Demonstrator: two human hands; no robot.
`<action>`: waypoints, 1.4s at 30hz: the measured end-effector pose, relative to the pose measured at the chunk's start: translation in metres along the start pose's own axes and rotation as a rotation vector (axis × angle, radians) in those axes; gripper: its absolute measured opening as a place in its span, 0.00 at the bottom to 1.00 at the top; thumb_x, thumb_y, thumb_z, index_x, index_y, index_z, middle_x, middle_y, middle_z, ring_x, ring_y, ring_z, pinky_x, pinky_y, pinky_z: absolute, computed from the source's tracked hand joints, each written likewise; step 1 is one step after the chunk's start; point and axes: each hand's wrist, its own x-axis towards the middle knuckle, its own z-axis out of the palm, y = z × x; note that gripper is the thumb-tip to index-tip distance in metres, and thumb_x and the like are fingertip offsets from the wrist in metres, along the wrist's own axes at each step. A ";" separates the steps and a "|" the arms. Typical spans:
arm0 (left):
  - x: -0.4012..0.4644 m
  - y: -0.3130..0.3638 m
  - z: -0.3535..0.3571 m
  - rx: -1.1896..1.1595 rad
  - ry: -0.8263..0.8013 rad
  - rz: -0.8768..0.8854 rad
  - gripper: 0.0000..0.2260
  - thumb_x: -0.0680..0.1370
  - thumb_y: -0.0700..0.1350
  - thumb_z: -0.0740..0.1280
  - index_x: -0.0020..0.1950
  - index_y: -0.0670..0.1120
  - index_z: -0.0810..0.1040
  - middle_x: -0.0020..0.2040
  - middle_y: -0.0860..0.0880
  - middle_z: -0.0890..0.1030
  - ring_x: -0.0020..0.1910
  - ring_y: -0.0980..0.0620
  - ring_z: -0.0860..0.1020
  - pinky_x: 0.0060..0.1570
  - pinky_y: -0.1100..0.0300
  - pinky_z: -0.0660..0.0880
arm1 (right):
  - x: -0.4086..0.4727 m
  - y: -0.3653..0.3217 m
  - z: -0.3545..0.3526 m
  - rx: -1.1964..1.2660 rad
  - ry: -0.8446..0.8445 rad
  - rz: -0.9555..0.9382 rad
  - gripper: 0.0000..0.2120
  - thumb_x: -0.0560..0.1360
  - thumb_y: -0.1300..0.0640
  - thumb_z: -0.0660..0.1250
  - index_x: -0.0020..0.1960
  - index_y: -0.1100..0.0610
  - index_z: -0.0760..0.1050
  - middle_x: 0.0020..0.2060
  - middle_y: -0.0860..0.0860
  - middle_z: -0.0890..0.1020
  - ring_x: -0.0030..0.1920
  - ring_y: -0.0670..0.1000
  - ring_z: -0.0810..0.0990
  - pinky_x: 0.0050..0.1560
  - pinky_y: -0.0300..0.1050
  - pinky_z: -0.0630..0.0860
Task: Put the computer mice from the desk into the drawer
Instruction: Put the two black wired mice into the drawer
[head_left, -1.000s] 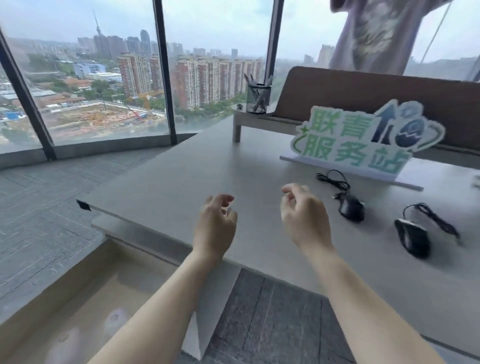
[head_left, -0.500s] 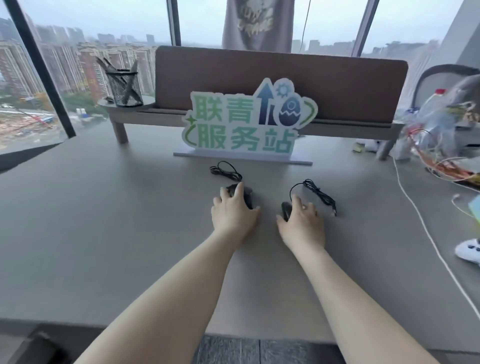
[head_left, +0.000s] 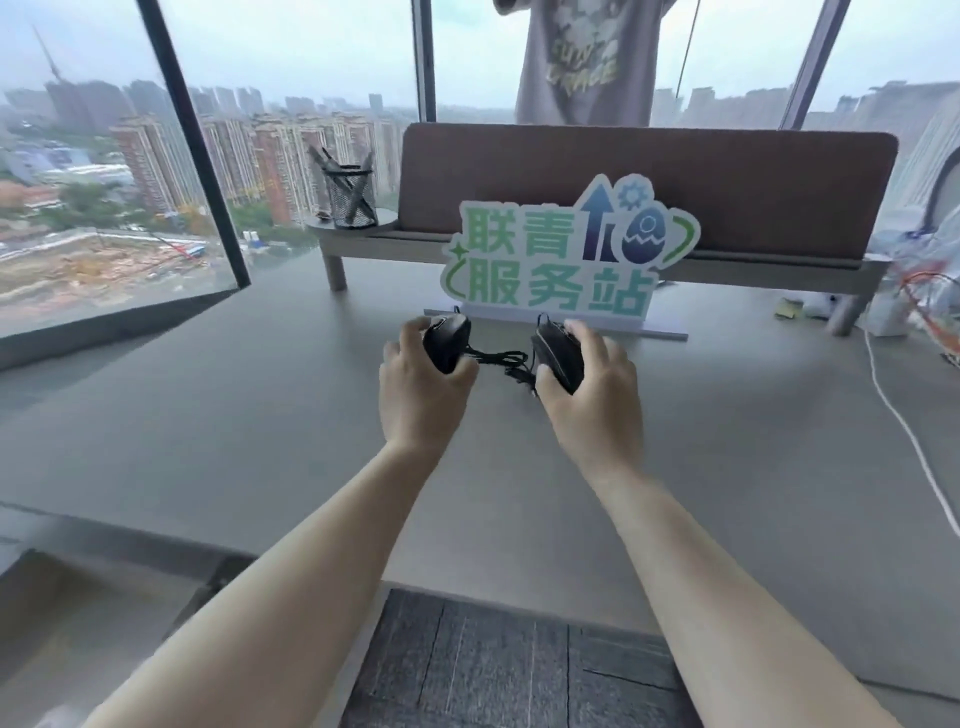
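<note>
The left hand (head_left: 423, 384) is closed around a black mouse (head_left: 445, 343), fingers over its far side and thumb on the near side, and the right hand (head_left: 592, 395) is clamped the same way on a second black mouse (head_left: 558, 356). Both mice look lifted just clear of the table (head_left: 260, 415), held above its middle, just near of the green lettered sign (head_left: 566, 260) standing at the far side. Their thin black cords (head_left: 498, 358) hang in a loose tangle between the two hands; whether the cords are knotted together cannot be told.

Each mouse should be light and rigid, with a smooth plastic shell that could slip from a loose hold, so a wrap across the body's width, as here, seems right. The cords are the awkward part: limp, likely to trail, snag on the table edge or tug one mouse against the other, and probably best gathered before lowering.

What seems to be the open drawer (head_left: 78, 623) shows at the near left, below the table edge. A mesh pen cup (head_left: 350, 200) sits far left on a raised shelf (head_left: 831, 270); a white cable (head_left: 904, 426) runs along the right.
</note>
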 end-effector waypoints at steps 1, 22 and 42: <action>0.001 0.001 -0.023 -0.021 0.038 0.015 0.24 0.71 0.48 0.69 0.66 0.49 0.69 0.58 0.46 0.73 0.58 0.45 0.74 0.54 0.58 0.69 | -0.003 -0.022 0.003 0.051 -0.001 -0.030 0.24 0.74 0.52 0.66 0.69 0.50 0.69 0.61 0.53 0.76 0.62 0.55 0.72 0.61 0.48 0.71; -0.078 -0.198 -0.371 0.190 0.447 -0.262 0.20 0.72 0.49 0.68 0.62 0.50 0.70 0.57 0.48 0.76 0.52 0.51 0.73 0.49 0.58 0.68 | -0.212 -0.267 0.219 0.484 -0.650 -0.203 0.23 0.75 0.53 0.68 0.68 0.51 0.70 0.59 0.50 0.77 0.59 0.48 0.74 0.59 0.41 0.70; -0.094 -0.384 -0.311 0.528 -0.011 -0.847 0.26 0.73 0.57 0.67 0.69 0.55 0.66 0.63 0.43 0.71 0.62 0.41 0.73 0.55 0.48 0.75 | -0.281 -0.202 0.385 -0.510 -1.207 -0.286 0.20 0.77 0.62 0.58 0.68 0.51 0.64 0.68 0.58 0.67 0.66 0.60 0.67 0.53 0.52 0.71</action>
